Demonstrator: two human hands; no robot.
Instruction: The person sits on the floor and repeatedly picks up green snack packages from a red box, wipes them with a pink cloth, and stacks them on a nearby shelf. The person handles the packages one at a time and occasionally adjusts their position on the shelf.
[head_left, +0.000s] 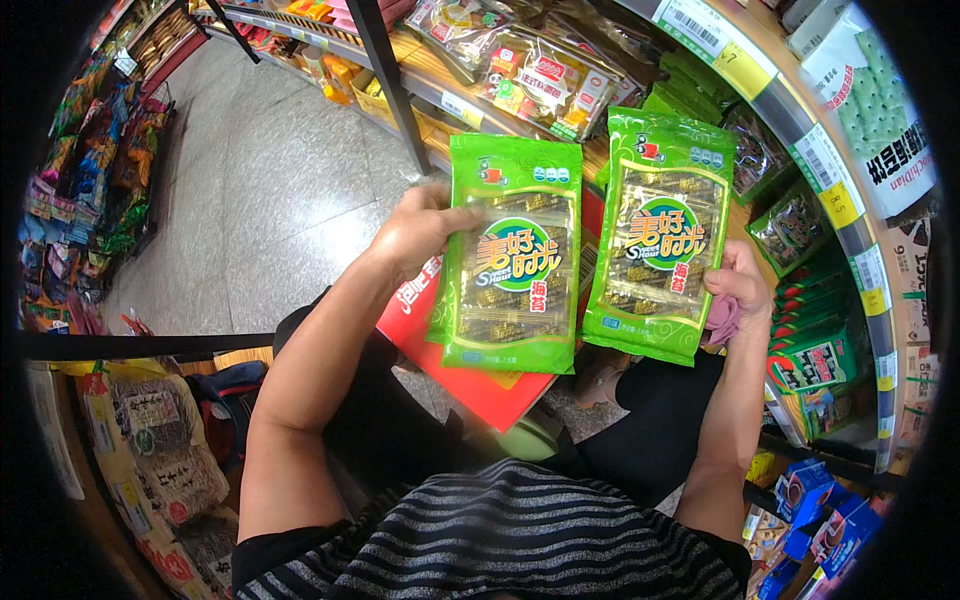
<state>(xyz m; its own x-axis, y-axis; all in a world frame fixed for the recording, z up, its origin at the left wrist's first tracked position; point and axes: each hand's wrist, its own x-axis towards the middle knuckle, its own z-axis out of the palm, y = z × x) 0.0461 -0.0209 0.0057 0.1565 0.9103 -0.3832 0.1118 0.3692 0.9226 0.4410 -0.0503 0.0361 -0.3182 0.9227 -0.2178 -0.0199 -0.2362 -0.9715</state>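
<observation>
My left hand (431, 225) grips the left edge of a green seaweed snack packet (514, 255), thumb on its front; the edge of another green packet shows behind it. My right hand (739, 281) holds a similar green seaweed packet (656, 236) by its lower right edge. Both packets are upright, side by side, with clear windows and printed fronts facing me. A pink cloth-like item (721, 319) is at my right wrist. Beneath the packets lies a red box or bag (487, 401) with writing, partly hidden, above my lap.
Ahead, a shelf holds clear bread packs (551, 79) and more green packets. A curved shelf edge with price tags (821, 161) runs along the right. Packed dried goods (169, 450) stand at lower left, hanging snack bags (97, 187) at far left, blue boxes (806, 487) at lower right.
</observation>
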